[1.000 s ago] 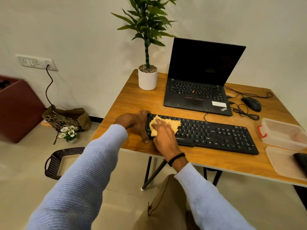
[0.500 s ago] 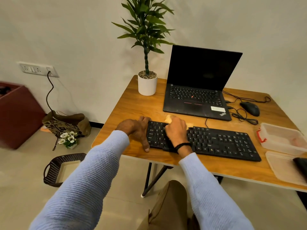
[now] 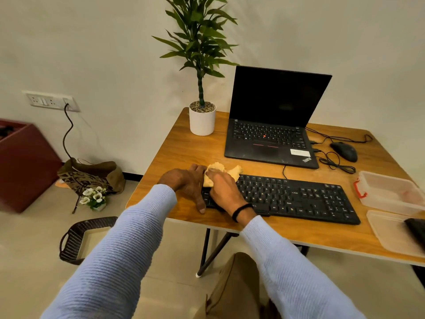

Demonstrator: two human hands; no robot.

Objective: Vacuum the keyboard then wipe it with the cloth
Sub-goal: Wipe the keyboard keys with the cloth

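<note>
Cloth wipe at the left end of the keyboard (image 3: 299, 199), both hands on it.

My R fingers (image 3: 212, 174) are curled round the bunched yellow cloth (image 3: 218, 168), pressing it on the top-left keys. L fingers (image 3: 195, 169) lie spread just beside them, bracing that end, thumb flat on the table (image 3: 181, 146). Risks, imo: cloth is soft & nubbly w/ 1 loose tail poking out beyond my knuckles, so it could snag a keycap edge & lever it off if I drag hard. Keyboard looks like light, hard black plastic on smooth varnished wood. If L lets go it may skid toward the thin cable (image 3: 284, 171) beyond my fingers & tug the laptop (image 3: 269, 143). Keys are low & close-set, so grit may sit in the gaps unless I work fabric in.
</note>
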